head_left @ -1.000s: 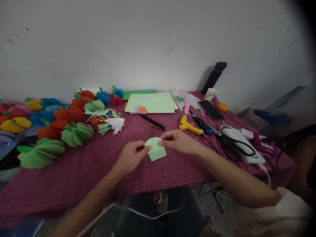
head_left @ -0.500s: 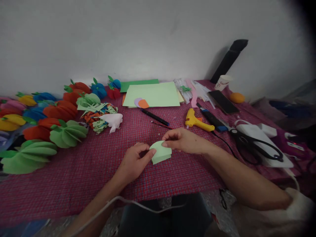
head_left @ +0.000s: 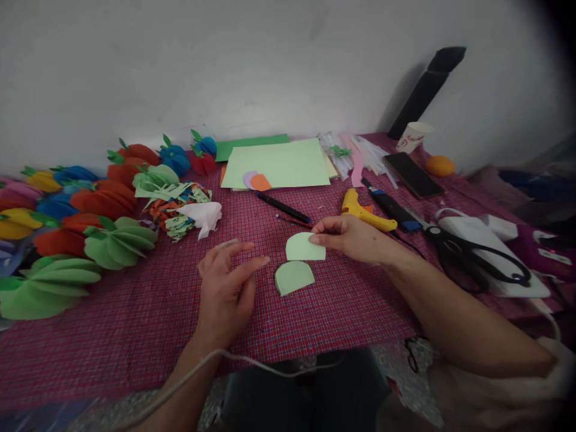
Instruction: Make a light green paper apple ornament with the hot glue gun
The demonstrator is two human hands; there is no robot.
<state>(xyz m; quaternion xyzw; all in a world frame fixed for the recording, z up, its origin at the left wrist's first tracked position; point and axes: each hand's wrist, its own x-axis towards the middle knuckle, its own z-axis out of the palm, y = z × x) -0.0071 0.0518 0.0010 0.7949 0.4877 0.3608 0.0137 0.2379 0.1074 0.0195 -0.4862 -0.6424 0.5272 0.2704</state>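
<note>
Between thumb and fingers my right hand (head_left: 342, 240) pinches a pale green paper piece (head_left: 302, 247) with a rounded top and straight bottom edge. Just below it, a stack of like-shaped pale green pieces (head_left: 294, 277) lies on the checked cloth. My left hand (head_left: 229, 282) is to the left of the stack, its fingers apart and nothing in them. A black pen (head_left: 283, 207) lies above the held piece, and a yellow glue gun (head_left: 365, 213) is beyond my right hand.
Folded paper pumpkins (head_left: 108, 204) crowd the left side, beside shredded paper (head_left: 180, 216). Green sheets (head_left: 279, 165) lie at the back. On the right are a cutter (head_left: 391, 207), scissors (head_left: 468, 258), a phone (head_left: 413, 174), a paper cup (head_left: 411, 137) and a white power strip (head_left: 495, 252).
The green pieces, together before, are now apart: my right hand has lifted one up and to the right. My left hand has let go and moved left, its fingers spreading.
</note>
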